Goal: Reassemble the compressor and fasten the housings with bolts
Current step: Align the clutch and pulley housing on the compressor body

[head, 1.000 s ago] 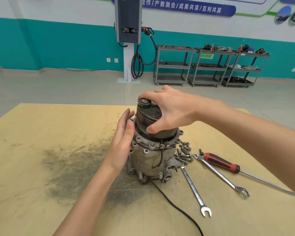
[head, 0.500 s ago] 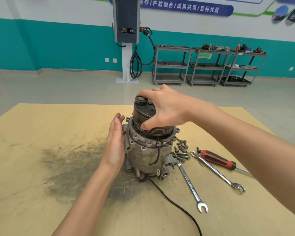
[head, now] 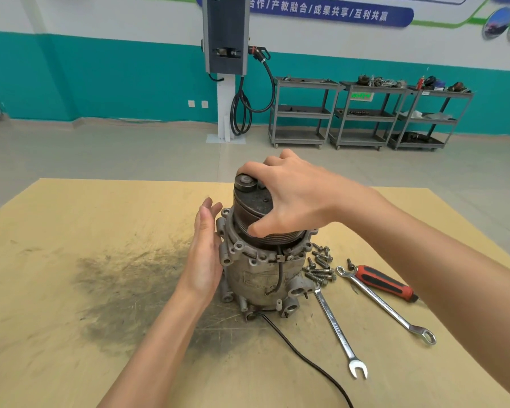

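A grey metal compressor (head: 262, 278) stands upright on the wooden table (head: 71, 231), its dark grooved pulley (head: 256, 207) on top. My right hand (head: 292, 195) comes from the right and grips the pulley from above, thumb pressed on the grooves. My left hand (head: 205, 251) lies flat, fingers straight, against the left side of the housing, palm touching the flange. Several loose bolts (head: 320, 265) lie on the table just right of the compressor. A black wire (head: 306, 360) runs from the compressor's base toward the table's near edge.
Two combination wrenches (head: 339, 331) (head: 386, 307) and a red-handled screwdriver (head: 384, 282) lie to the right of the compressor. A dark grease stain (head: 124, 287) covers the table to the left. Grey shelf carts (head: 365, 113) and a wall charger (head: 226, 33) stand far behind.
The compressor and both hands have stayed together while the view shifted slightly. My left hand has slid a little lower and flatter along the housing's side. My right hand keeps its grip on the pulley.
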